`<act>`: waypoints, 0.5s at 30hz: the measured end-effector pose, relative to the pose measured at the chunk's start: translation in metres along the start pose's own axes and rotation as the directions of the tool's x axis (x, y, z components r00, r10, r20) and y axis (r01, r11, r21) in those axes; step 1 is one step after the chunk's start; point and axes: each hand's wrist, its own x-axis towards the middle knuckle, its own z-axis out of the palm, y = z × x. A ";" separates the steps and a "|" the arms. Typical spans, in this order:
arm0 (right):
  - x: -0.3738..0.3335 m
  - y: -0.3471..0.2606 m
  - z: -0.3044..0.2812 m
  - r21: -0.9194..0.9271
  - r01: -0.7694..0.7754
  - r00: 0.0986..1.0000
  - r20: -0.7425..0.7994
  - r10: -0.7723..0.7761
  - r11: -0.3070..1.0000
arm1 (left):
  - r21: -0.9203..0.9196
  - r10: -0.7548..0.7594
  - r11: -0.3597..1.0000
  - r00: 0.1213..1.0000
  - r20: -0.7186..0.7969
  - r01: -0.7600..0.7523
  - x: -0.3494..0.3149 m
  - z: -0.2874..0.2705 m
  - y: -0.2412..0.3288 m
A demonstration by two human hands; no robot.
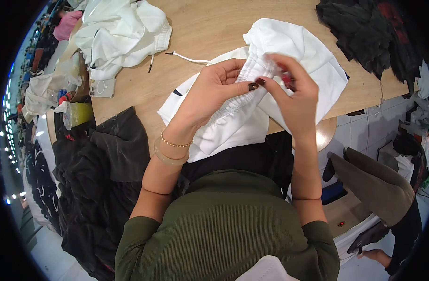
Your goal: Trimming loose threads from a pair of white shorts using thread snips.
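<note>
White shorts (299, 44) with a gathered elastic waistband (233, 105) lie across the table edge in front of me. A white drawstring (193, 59) with a black tip trails from them to the left. My left hand (214, 89) pinches the waistband, thumb on top and fingers behind it. Close beside it, my right hand (296, 91) is curled at the band, its thumb almost touching the left thumb. Motion blurs the right fingertips. Something dark red shows among those fingers, too smeared to name.
Another white garment (123, 33) lies at the table's far left, with a phone (103, 87) below it. Dark cloth (102, 164) is heaped at my left; more black cloth (359, 35) lies far right. A yellow tub (78, 114) stands left. Another person's legs (378, 187) show at lower right.
</note>
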 end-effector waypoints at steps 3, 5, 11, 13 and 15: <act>-0.001 0.015 0.007 -0.038 0.051 0.999 0.012 -0.051 0.998 | -0.015 0.016 1.000 1.000 -0.007 -0.016 -0.001 -0.002 -0.002; 0.000 0.018 0.004 0.029 -0.054 0.996 -0.065 0.056 0.998 | -0.055 0.005 0.998 0.999 -0.044 -0.007 -0.003 -0.003 0.000; 0.006 0.046 -0.039 0.176 -0.170 0.901 -0.370 0.225 0.970 | -0.017 0.052 0.998 0.999 -0.013 -0.052 -0.006 -0.009 -0.001; 0.006 0.045 -0.047 0.259 -0.210 0.870 -0.390 0.301 0.943 | 0.021 0.073 0.997 0.997 0.007 -0.074 -0.004 -0.008 -0.003; 0.003 0.039 -0.045 0.108 -0.215 0.925 -0.296 0.238 0.971 | 0.058 0.094 0.994 0.995 0.033 -0.095 0.000 -0.005 -0.008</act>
